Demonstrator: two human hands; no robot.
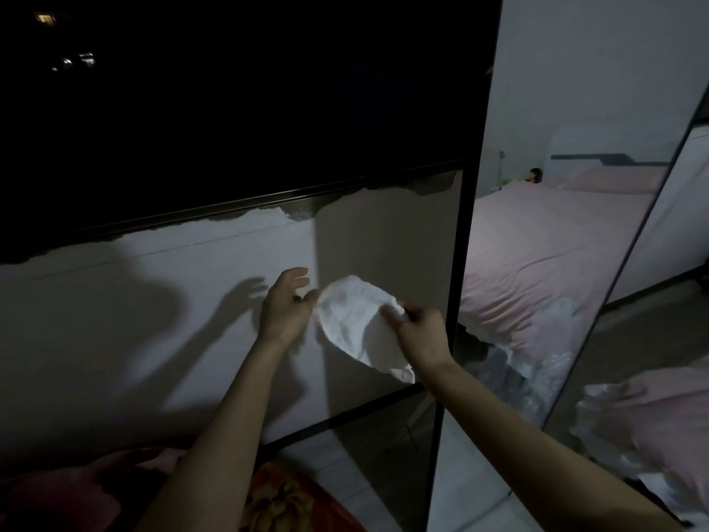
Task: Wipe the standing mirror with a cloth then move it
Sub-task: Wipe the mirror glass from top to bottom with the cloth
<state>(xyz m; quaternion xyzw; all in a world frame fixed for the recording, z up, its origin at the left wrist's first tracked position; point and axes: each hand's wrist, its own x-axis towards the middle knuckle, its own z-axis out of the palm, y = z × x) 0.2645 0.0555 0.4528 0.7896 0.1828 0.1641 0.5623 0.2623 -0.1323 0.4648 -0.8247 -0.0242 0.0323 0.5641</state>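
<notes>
Standing mirror (556,263): tall panel in a thin black frame, upright at the right of the head view, its left frame edge running top to bottom just right of the hands. Glass reflects a bed with a pink cover and a pale wall; a second slanted frame edge crosses the far right.

White cloth (358,320): crumpled, held up in the air between both hands, just left of the mirror's black edge. Whether it touches the frame cannot be told.

Left hand (286,303): raised, thumb and a finger pinching the cloth's left corner, other fingers loosely spread.

Right hand (416,332): raised, fingers curled around the cloth's right edge, gripping it; the cloth hangs below this hand.

Wall (153,301): pale, behind the hands, carrying their shadows and that of the person's body; chipped along its upper margin.

Window (230,90): dark, above the wall, a few small lights at its upper left.

Patterned red fabric (291,501): at bottom centre, beneath the left forearm.

Pink fabric (76,489): bottom left, dim.
</notes>
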